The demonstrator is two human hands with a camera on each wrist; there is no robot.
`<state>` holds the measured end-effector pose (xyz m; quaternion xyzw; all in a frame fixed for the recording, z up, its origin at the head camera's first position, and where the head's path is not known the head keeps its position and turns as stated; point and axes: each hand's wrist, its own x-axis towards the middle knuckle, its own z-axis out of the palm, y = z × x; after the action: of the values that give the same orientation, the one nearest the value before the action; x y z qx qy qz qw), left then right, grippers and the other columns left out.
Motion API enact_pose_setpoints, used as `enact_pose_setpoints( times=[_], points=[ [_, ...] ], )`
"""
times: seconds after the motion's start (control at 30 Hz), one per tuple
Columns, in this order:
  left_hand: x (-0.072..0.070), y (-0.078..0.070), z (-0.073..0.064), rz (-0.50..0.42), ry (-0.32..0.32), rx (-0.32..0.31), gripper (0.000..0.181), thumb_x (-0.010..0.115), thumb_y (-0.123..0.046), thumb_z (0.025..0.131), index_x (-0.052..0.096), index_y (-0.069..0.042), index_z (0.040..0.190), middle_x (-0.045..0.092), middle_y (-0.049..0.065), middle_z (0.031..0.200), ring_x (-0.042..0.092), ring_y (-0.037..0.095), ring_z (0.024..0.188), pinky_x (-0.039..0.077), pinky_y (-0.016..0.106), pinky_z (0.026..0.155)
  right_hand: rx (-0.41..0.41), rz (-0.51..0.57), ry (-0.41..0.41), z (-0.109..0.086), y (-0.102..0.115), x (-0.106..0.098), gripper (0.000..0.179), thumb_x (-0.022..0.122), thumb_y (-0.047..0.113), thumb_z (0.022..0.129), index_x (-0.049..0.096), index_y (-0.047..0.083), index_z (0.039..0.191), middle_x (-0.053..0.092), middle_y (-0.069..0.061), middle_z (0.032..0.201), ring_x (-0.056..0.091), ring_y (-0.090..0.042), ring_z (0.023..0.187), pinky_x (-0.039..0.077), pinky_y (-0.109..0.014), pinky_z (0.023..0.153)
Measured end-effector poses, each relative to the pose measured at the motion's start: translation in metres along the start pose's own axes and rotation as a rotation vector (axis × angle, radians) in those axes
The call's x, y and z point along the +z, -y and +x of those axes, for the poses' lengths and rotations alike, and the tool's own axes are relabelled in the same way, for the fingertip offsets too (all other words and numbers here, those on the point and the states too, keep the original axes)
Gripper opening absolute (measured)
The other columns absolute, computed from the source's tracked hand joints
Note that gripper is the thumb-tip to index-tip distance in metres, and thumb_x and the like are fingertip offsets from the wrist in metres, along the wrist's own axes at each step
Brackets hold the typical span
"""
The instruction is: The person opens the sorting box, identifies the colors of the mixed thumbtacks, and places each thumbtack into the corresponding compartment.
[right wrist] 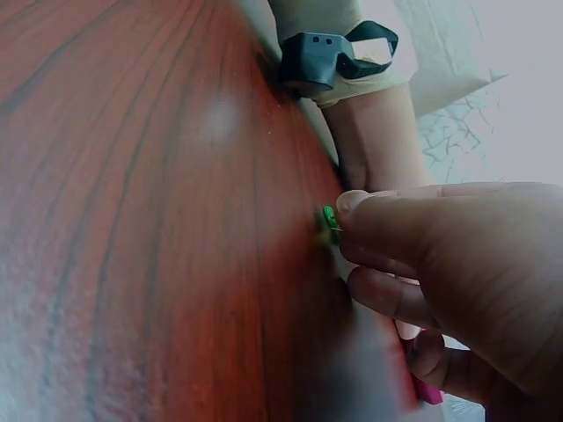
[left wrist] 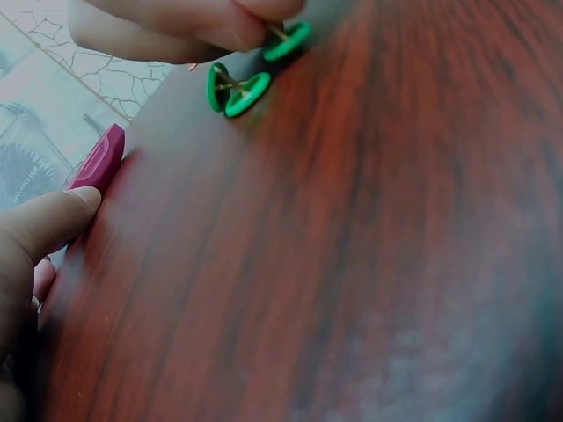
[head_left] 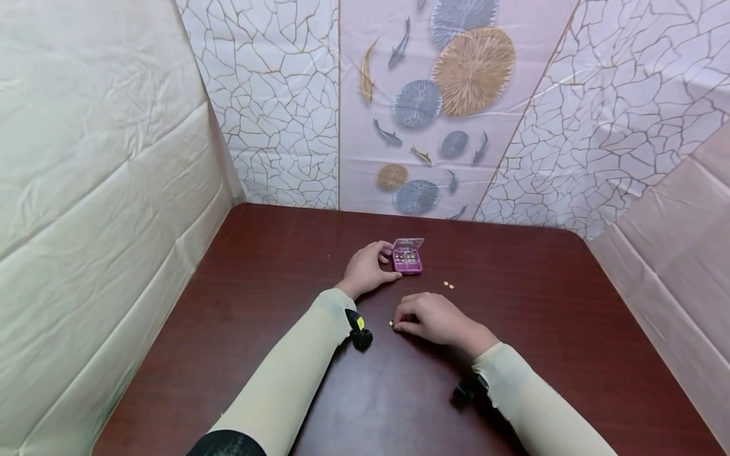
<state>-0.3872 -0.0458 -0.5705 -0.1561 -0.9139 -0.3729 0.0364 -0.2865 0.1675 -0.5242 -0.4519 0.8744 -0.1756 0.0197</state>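
Observation:
My left hand (head_left: pixel 365 271) holds the left side of a small pink case (head_left: pixel 408 266), its thumb along the front edge. The case's clear lid (head_left: pixel 409 242) stands raised, and small pieces sit in its compartments. Nearer to me, my right hand (head_left: pixel 438 318) is low over the table, thumb and fingers together at the tips. In the left wrist view those fingertips pinch a green thumbtack (left wrist: pixel 288 42) by its pin. Two more green thumbtacks (left wrist: pixel 247 95) lie on the wood right beside it.
Two small yellowish discs (head_left: pixel 448 285) lie on the dark red-brown table (head_left: pixel 542 329), right of the case. Patterned cloth (head_left: pixel 274 101) hangs behind the far edge, with pale cloth (head_left: pixel 102 190) along the left side. Each wrist wears a black camera (head_left: pixel 362 338).

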Motion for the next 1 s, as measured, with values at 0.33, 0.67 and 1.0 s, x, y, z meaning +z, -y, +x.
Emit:
enact_pose_setpoints(
  times=[0.33,0.67,1.0],
  points=[
    [-0.004,0.000,0.002,-0.012,-0.007,0.016,0.073,0.096,-0.042,0.087,0.064,-0.016,0.146,0.071,-0.004,0.132,0.070,0.008,0.109,0.056,0.032,0.097,0.158,0.037,-0.126,0.003,-0.018,-0.019,0.007,0.081,0.022,0.103,0.078,0.026,0.098,0.071,0.016,0.095,0.071,-0.009,0.092,0.061,-0.042,0.086],
    [0.004,0.005,-0.002,-0.031,0.007,0.006,0.074,0.095,-0.040,0.088,0.062,-0.017,0.150,0.071,-0.004,0.134,0.069,0.007,0.107,0.057,0.033,0.097,0.527,0.086,-0.326,0.024,-0.055,-0.024,0.009,0.075,0.020,0.107,0.080,0.013,0.103,0.079,-0.003,0.103,0.070,-0.024,0.091,0.057,-0.050,0.086],
    [0.002,0.001,-0.002,-0.053,0.030,-0.031,0.073,0.095,-0.041,0.089,0.062,-0.019,0.150,0.070,-0.006,0.134,0.069,0.007,0.108,0.057,0.033,0.097,0.714,0.090,-0.411,0.053,-0.078,-0.019,0.012,0.076,0.025,0.106,0.083,0.016,0.106,0.081,-0.006,0.108,0.069,-0.027,0.086,0.056,-0.050,0.078]
  ],
)
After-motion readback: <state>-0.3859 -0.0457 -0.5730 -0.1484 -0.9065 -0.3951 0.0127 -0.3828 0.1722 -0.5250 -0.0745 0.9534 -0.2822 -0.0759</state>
